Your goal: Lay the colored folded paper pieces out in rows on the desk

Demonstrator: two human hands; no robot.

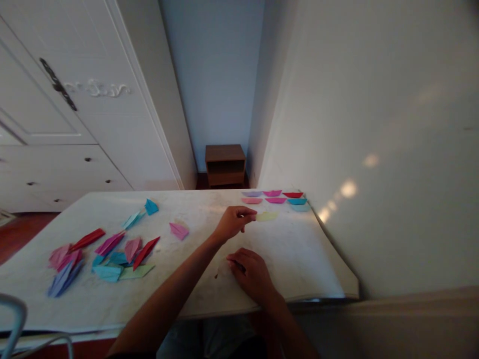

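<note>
My left hand (234,222) reaches forward over the white table (187,294), fingers pinched on one end of a pale yellow folded paper boat (266,216) that lies on the tabletop. Just beyond it, several folded paper boats (275,197) in purple, pink, red and blue lie in two rows at the table's far right corner. My right hand (251,273) rests on the table nearer to me, fingers curled downward; I cannot make out anything in it.
Several folded paper planes (108,254) in red, pink, blue, purple and green lie scattered on the table's left half, one pink one (178,230) apart. A white wall runs along the right. A white wardrobe (75,109) and a brown nightstand (225,164) stand beyond the table.
</note>
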